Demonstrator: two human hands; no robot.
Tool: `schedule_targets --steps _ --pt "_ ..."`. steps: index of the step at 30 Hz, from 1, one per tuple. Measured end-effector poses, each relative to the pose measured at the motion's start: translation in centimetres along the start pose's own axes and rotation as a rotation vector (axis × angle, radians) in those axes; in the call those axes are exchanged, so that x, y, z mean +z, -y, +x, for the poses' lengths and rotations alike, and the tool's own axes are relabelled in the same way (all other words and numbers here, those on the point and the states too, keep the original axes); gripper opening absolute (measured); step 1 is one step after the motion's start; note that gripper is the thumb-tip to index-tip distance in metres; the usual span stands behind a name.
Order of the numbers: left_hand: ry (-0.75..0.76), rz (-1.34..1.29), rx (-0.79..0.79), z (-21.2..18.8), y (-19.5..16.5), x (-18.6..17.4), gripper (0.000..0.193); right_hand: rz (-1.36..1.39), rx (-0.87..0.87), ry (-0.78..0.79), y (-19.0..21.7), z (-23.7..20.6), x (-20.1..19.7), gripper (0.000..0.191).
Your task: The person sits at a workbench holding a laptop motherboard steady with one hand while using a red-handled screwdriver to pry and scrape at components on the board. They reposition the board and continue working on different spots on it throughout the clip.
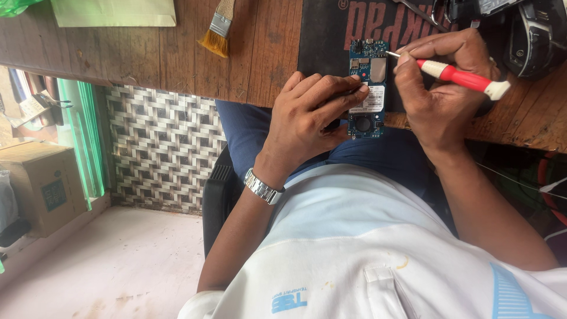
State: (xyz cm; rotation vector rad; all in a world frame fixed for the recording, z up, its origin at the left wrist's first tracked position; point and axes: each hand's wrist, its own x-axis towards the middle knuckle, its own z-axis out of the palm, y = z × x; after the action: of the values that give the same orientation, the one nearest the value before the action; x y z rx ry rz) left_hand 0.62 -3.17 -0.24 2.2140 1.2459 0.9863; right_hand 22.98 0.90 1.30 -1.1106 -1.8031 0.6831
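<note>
My left hand [307,115] pinches the blue circuit board [367,88] against the edge of the wooden bench [177,56]. My right hand [440,88] is clamped on a red-handled screwdriver [458,77], tip at the board's top. A slip could gouge components. Beyond lies a brush [218,29].

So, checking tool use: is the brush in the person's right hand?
No, the right hand holds a red-handled screwdriver; the brush lies untouched on the wooden bench.
</note>
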Motion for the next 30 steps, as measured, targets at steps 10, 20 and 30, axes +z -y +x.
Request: schedule_targets --steps 10,20,30 --pt "-0.004 -0.028 -0.002 0.1 -0.1 -0.2 0.062 0.009 0.041 -0.017 0.2 -0.2 0.0 0.014" --pt "-0.013 -0.019 0.008 0.1 0.0 0.1 0.062 0.162 0.053 0.074 1.7 1.4 0.7 0.015" --pt "-0.014 0.002 0.010 0.2 0.0 0.2 0.060 -0.636 -0.330 0.046 2.5 1.1 -0.3 0.021"
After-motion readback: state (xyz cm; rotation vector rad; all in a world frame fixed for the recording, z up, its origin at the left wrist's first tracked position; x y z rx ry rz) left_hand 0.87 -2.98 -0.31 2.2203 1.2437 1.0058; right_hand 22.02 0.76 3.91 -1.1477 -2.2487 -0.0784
